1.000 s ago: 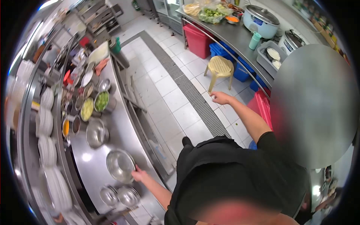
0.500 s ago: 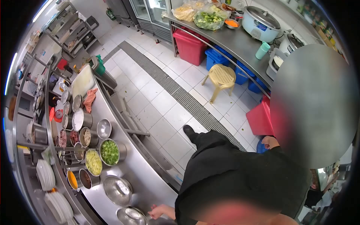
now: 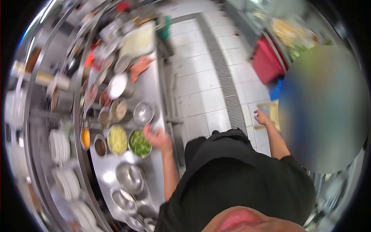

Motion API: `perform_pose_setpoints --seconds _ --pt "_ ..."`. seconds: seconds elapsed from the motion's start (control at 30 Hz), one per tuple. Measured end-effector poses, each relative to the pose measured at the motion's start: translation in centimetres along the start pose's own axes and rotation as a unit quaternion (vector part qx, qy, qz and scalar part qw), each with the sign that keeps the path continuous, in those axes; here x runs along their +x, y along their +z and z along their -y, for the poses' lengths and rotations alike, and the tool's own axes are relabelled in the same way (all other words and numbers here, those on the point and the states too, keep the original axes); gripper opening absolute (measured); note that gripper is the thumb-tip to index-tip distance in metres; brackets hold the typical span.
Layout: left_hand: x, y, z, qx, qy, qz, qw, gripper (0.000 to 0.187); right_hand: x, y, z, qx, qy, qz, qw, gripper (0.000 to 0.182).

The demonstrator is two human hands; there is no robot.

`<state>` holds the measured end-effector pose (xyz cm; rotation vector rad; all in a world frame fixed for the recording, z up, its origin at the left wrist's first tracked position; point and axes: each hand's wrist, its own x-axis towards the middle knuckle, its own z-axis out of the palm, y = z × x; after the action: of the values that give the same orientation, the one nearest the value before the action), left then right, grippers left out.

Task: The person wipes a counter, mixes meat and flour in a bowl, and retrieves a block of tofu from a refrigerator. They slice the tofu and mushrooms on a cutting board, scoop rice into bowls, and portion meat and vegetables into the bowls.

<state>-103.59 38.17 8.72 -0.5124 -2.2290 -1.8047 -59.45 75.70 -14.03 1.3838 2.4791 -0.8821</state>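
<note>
My left hand (image 3: 158,138) is raised over the steel counter, beside a pot of chopped green vegetables (image 3: 140,144). Its fingers look apart and a little blurred, with nothing in them. A pot of pale yellow shreds (image 3: 117,140) stands just left of the green one. Above them on the counter is a small steel bowl (image 3: 143,113). Over the floor on the other side of my body, my right hand (image 3: 262,117) hangs away from the counter. Its fingers are loosely bent and apart, and I see nothing held in it.
Steel bowls (image 3: 130,178) sit on the near counter. Farther up are an orange cloth (image 3: 140,69) and a white cutting board (image 3: 138,40). Plates (image 3: 60,145) fill the left shelves. A floor drain (image 3: 222,65) runs down the aisle near a red bin (image 3: 266,60). A blurred patch hides the far right.
My view has turned toward the counter and aisle. My left hand has moved forward along the counter, from beside the empty bowls to the green vegetables. My right arm is now stretched farther forward.
</note>
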Motion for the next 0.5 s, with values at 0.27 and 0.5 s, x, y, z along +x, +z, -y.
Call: perform_pose_setpoints --seconds 0.27,0.5 --pt "11.8 12.3 5.0 0.133 0.033 0.181 0.974 0.055 11.3 -15.2 23.7 0.105 -0.154 -0.001 0.982 0.037" --pt "32.2 25.9 22.6 0.197 0.004 0.149 0.969 0.068 16.3 -18.4 28.8 0.072 -0.101 0.048 0.991 0.039"
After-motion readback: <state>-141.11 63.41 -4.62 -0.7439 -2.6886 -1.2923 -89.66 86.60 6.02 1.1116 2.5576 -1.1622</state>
